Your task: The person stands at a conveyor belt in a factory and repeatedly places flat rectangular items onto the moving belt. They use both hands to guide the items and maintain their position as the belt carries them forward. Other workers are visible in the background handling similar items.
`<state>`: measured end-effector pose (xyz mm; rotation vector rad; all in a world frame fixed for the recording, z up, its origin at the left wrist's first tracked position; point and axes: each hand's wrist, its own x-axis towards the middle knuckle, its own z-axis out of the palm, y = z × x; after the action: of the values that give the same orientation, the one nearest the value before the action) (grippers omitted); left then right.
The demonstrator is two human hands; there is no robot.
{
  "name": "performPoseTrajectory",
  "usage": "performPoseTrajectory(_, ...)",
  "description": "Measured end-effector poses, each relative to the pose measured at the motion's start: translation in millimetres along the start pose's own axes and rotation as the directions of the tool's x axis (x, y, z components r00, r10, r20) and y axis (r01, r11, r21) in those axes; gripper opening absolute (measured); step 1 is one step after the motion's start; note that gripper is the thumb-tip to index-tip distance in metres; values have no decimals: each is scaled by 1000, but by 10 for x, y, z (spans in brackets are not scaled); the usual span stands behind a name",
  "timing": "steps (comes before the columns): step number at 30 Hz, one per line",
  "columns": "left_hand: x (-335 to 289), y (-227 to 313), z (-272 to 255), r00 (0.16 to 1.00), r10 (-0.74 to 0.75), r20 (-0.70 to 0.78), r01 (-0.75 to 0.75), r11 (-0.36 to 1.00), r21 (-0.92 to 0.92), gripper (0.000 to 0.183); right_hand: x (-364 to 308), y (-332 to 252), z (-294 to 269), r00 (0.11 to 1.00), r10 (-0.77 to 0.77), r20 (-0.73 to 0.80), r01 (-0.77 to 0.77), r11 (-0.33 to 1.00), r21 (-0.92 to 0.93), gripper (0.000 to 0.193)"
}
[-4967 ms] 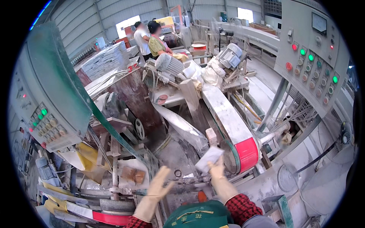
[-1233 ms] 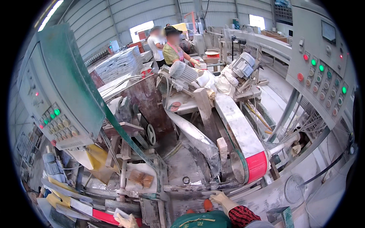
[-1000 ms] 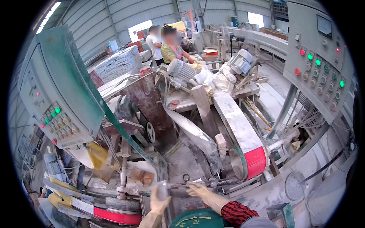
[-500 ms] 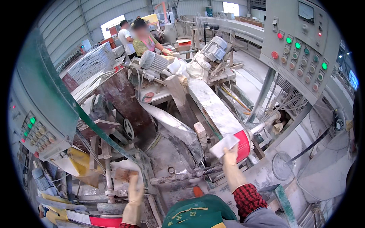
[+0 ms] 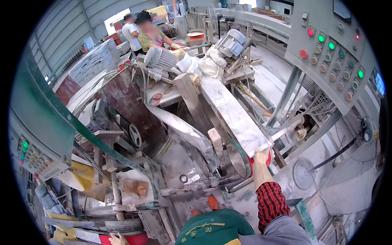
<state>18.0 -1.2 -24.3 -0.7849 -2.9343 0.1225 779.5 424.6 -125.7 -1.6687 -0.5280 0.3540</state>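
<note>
My right hand [image 5: 261, 165], in a pale glove, grips the near edge of a small white slab [image 5: 256, 143]. That slab lies at the near end of a dusty white conveyor belt [image 5: 228, 107], just above its red end roller [image 5: 266, 160]. My left hand [image 5: 118, 239], gloved too, is partly cut off by the lower edge of the head view. Its visible fingers are apart with nothing seen in them, close by the red part of another belt [image 5: 138, 238]. A brown block [image 5: 134, 187] rests on a pale board above that hand.
Control panels with lit buttons stand at right [image 5: 326, 57] and left [image 5: 38, 153]. Motors [image 5: 230, 43] and wooden beams surround the belt's far end. Two people work behind, one with gloved hands [image 5: 177, 50] near the machine. A green metal frame [image 5: 304, 218] stands beside my right arm.
My right hand has moved rightward and lowered the white slab from a tilted hold onto the belt's end. The left hand has left the brown block's side, moving down and left.
</note>
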Motion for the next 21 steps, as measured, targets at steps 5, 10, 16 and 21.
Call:
performPoseTrajectory(5, -218, -489, 259, 962, 237, -136, -182, 926, 330, 48, -423, -987, -149, 909, 339, 244, -201, 867, -455, 91)
performPoseTrajectory(10, -443, 425, -473, 973, -118, -199, 139, 986, 94, 50, -332, -958, -205, 816, 510, 271, -340, 804, -488, 100)
performPoseTrajectory(16, -493, 368, -608, 952, -300, -54, 288, 944, -161, 66, -405, -513, 28, 892, 361, 274, -321, 930, -181, 86)
performPoseTrajectory(21, 25, 91, -174, 945, -85, -315, 68, 996, -63, 68, -267, 64, -473, 754, 460, 469, -644, 659, 389, 57)
